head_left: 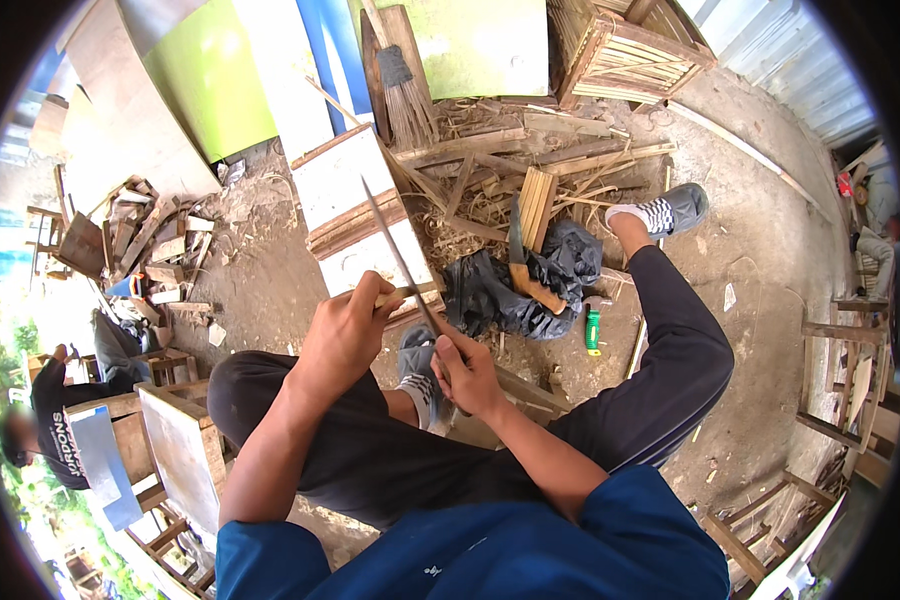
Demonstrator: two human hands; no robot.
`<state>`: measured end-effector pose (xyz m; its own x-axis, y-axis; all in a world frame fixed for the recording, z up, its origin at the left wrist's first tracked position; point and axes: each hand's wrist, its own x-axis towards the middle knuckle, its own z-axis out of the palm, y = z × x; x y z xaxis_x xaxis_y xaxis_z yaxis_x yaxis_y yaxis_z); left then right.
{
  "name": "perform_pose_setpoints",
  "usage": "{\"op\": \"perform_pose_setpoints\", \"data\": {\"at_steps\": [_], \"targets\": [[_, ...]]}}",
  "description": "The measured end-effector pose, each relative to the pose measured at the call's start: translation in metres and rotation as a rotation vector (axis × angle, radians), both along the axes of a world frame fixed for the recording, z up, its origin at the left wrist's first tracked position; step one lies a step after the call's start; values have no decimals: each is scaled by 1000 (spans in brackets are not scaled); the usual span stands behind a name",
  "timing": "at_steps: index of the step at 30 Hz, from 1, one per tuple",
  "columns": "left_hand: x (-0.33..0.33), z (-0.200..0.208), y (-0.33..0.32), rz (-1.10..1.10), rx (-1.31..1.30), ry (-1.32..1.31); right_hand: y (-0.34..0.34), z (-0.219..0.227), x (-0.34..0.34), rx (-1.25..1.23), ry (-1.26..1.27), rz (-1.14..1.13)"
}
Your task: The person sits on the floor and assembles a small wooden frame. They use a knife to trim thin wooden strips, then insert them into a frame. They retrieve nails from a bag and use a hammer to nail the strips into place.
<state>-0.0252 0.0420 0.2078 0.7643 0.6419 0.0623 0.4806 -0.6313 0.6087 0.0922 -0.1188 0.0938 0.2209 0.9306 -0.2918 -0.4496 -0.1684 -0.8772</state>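
My right hand (467, 374) is closed round the near end of a long narrow knife (395, 242), whose dark blade slants away up and to the left. My left hand (342, 332) pinches a short pale strip of wood (396, 298) against the blade's side, just beyond my right fist. The knife's handle is mostly hidden in my fingers. Beneath the blade stands a white-topped wooden block (353, 185) with brown edges. Beyond my right hand, a second knife (538, 288) with a wooden handle and curved blade lies on a black plastic bag (475, 290).
Bamboo slats (538, 208) and wood scraps (470, 185) litter the ground ahead, near a broom (407, 100) and a slatted crate (630, 62). A green container (593, 330) lies by my right leg. Offcuts (150, 235) are heaped left; a person (55, 420) sits at far left.
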Motion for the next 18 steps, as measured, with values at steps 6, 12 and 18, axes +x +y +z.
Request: {"op": "perform_pose_setpoints", "data": {"at_steps": [6,12,18], "targets": [[-5,1,4,99,-44,93,5,-4,2,-116,-45,-37],[-3,-1,3,4,9,34,1,-14,-4,11,-100,-25],[-2,-3,9,42,-49,-49,3,-36,2,-66,-158,-45]]}}
